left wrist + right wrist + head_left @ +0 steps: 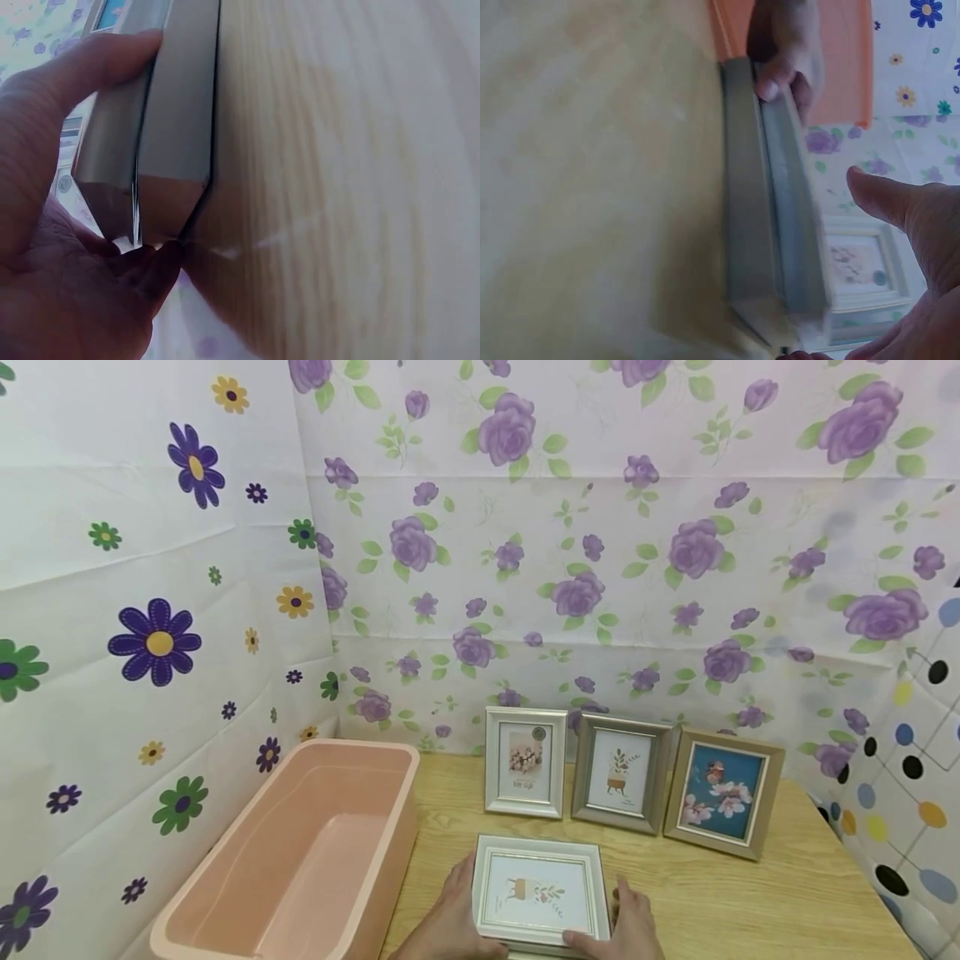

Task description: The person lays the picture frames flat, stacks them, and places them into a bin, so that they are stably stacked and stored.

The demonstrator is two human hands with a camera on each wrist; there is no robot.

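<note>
Frame stack [536,895] lies near the worktop's front edge [217,311]. Left hand [456,917] grips it; right hand [628,928] has fingers wide.

Makeshift nook, room type unclear: creased floral sheets [615,547] behind wooden table [697,897].

From where I stand, I see two bare hands of one person. The left hand [456,912] has a wide palm [64,300] with fine creases; its thumb [105,64] carries a short nail [768,90]. The right hand [624,928] has likewise a thumb of rounded tip, and this becomes quite thick toward its base.
</note>
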